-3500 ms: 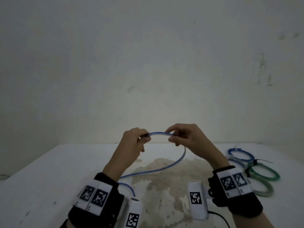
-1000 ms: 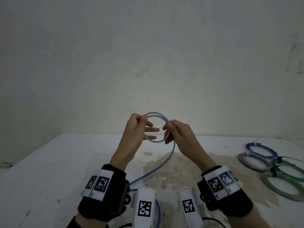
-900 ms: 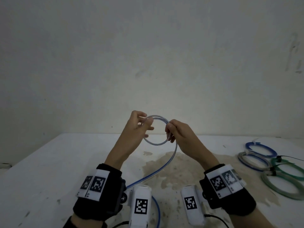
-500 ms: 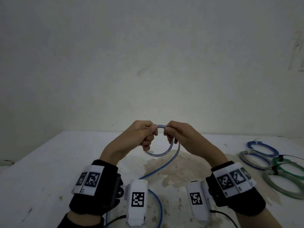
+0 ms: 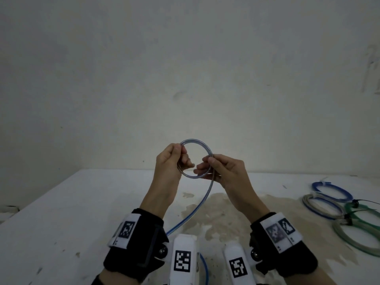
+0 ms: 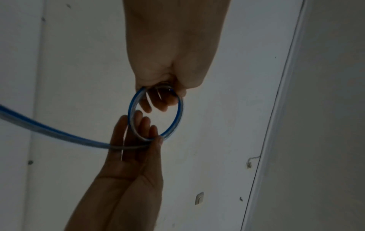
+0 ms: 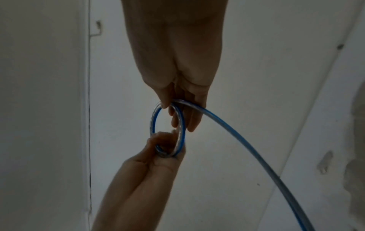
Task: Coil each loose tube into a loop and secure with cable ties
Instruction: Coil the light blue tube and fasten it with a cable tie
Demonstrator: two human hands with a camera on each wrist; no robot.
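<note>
The left hand (image 5: 167, 161) pinches the left side of the blue-striped tube (image 5: 196, 140) loop, fingers curled; the right hand (image 5: 224, 169) pinches where the loop crosses itself. The loop is held above the table (image 5: 61, 212); its tail trails down to the tabletop.

On my head feed I see a white table (image 5: 61, 223) running back to a plain pale wall (image 5: 185, 68). A brownish, blotchy stain (image 5: 222, 210) spreads over the middle of the tabletop, and a few small dark specks (image 5: 39, 270) dot its near left part. Faint scuff marks (image 5: 372, 66) show high on the wall at the right. My left wrist feed picks up a small square plate (image 6: 199, 198) on a wall, too dim to identify
</note>
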